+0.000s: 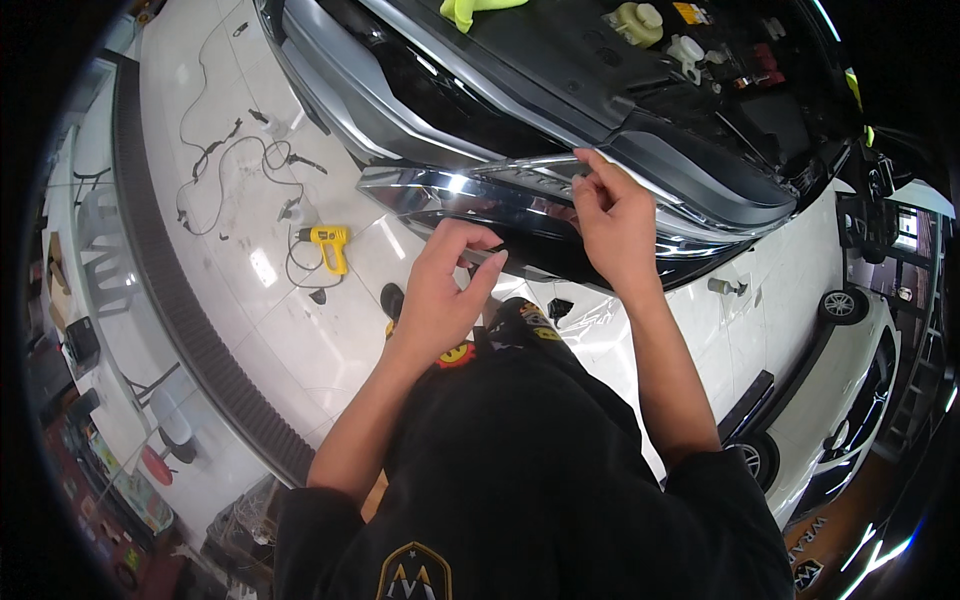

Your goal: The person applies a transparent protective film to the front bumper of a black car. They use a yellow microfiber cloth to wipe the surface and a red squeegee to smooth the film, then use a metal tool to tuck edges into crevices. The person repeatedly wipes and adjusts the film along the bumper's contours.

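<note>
I stand over the front of a dark car with its grey trim [340, 85] and glossy dark headlight [430, 195] below me. My left hand [452, 285] is in front of the headlight's lower edge, thumb and index finger curled toward each other. A small dark bit shows at those fingertips, too small to name. Higher and further right, my right hand [615, 220] is at the upper edge of the headlight, beside a thin shiny strip [530, 163]. Its thumb and fingers are drawn together in a pinch; what they hold, if anything, is hidden.
On the tiled floor to the left lie a yellow heat gun [329, 248] and a long dark cable [222, 150]. The engine bay holds a cream reservoir [637, 24]. A spray bottle [727, 287] lies on the right floor, and a white car [840, 390] stands beyond.
</note>
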A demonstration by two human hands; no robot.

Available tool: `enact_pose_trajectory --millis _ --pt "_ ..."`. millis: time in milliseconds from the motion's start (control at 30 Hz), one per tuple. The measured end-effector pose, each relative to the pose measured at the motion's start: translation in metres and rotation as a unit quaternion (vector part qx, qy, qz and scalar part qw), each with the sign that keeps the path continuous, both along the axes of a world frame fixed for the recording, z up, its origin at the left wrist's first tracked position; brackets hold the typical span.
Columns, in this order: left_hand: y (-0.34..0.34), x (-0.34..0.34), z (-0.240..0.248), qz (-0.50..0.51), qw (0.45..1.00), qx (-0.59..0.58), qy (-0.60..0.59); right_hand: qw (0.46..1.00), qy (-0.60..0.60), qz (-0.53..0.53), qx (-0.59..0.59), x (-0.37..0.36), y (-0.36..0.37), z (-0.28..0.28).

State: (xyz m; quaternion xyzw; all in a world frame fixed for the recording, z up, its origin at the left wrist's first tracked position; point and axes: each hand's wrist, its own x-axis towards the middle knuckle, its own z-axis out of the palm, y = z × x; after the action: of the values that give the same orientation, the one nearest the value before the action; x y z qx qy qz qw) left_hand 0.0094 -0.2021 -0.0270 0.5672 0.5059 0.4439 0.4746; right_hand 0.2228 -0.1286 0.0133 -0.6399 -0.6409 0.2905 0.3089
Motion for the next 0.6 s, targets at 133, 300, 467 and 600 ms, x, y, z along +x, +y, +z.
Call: enact_pose_trajectory --millis 133,300,467,600 --pt "0.007 0.011 -0.004 0.016 1.000 -0.008 -0.025 0.999 0.034 -0.004 -0.027 0.003 0.004 0.000" --pt "0.013 0.018 -0.010 0.019 1.000 -0.003 -0.008 0.982 -0.164 0.077 0.057 0.001 -0.002 0.012" --pt "0.015 0.022 -0.016 0.025 1.000 0.003 0.004 0.975 -0.198 0.090 0.039 0.000 -0.005 0.013" --pt "0.015 0.019 -0.022 0.035 0.999 -0.014 -0.005 0.995 -0.060 0.057 -0.051 0.005 0.004 0.017"
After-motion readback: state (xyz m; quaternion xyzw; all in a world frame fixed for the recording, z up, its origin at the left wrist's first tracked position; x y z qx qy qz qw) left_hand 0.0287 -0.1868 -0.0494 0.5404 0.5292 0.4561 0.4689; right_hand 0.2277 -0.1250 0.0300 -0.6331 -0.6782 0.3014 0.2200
